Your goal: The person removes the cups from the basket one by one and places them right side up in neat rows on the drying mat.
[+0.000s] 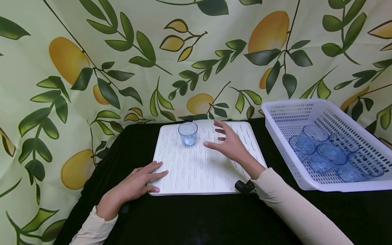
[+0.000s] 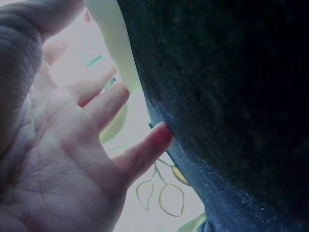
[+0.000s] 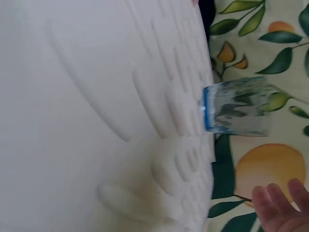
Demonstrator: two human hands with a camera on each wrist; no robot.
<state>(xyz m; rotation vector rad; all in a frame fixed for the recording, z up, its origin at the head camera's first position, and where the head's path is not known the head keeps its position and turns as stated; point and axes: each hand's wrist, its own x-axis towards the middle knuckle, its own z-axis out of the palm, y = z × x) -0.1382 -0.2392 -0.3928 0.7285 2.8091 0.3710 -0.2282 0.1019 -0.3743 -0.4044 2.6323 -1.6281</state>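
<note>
One clear bluish drinking glass (image 1: pixel 188 134) stands upright on the far left part of a white ridged mat (image 1: pixel 196 173). To the glass's right, my right hand (image 1: pixel 228 141) hovers above the mat with thumb and fingers spread apart, holding nothing. The right wrist view shows the same glass (image 3: pixel 237 107) apart from the fingertips (image 3: pixel 273 200). My left hand (image 1: pixel 139 182) rests at the mat's near left edge, its fingers extended over the surface. In the left wrist view the left palm (image 2: pixel 63 150) shows with straight fingers touching the edge.
At the right stands a white perforated basket (image 1: pixel 301 177) with several bluish glasses (image 1: pixel 332 153) in it. A black cloth (image 1: pixel 171 221) covers the table. Behind it hangs a curtain (image 1: pixel 137 81) printed with leaves and fruit. A small black device (image 1: pixel 244 186) sits at the right wrist.
</note>
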